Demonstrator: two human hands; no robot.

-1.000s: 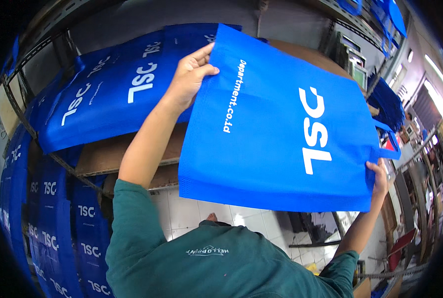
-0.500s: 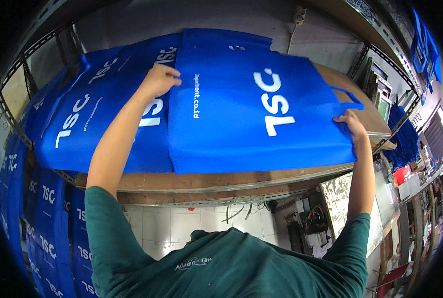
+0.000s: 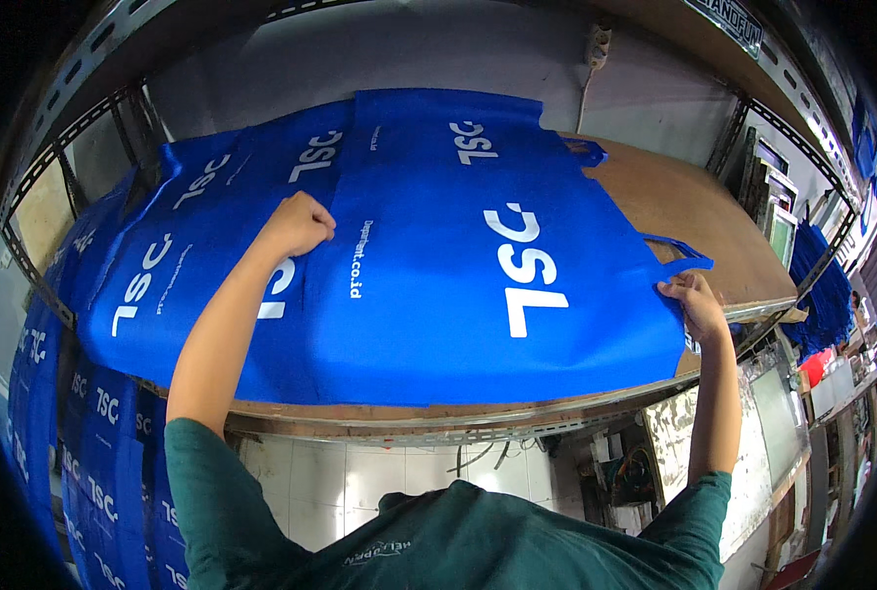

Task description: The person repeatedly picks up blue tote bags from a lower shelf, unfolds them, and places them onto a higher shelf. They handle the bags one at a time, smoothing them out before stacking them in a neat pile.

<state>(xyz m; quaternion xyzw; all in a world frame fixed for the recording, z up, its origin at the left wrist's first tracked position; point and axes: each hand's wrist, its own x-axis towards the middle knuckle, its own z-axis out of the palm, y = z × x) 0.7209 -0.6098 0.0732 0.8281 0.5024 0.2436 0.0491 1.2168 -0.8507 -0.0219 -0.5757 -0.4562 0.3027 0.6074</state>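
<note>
A blue fabric tote bag [image 3: 428,295] with white print lies flat over other bags, its handle [image 3: 689,261] toward the right. My left hand [image 3: 299,226] is closed at the bag's left edge, fingertips pinched together on the fabric there. At the opposite side, my right hand [image 3: 696,307] grips the bag's edge just below the handle, thumb on top. Farther back lies another blue bag [image 3: 419,147], partly covered by the near one. More printed blue bags [image 3: 153,265] overlap on the left.
A brown board tabletop [image 3: 679,206] carries the bags, inside a perforated metal frame [image 3: 812,162]. More blue bags [image 3: 94,442] hang at the lower left. Framed screens [image 3: 775,211] stand at the right, near blue straps [image 3: 820,295]. A wall socket [image 3: 599,47] is at the back.
The near tote bag has come toward me and slightly left, with both hands. More of the bag behind it shows. My left fingers have closed more tightly; my view has shifted.
</note>
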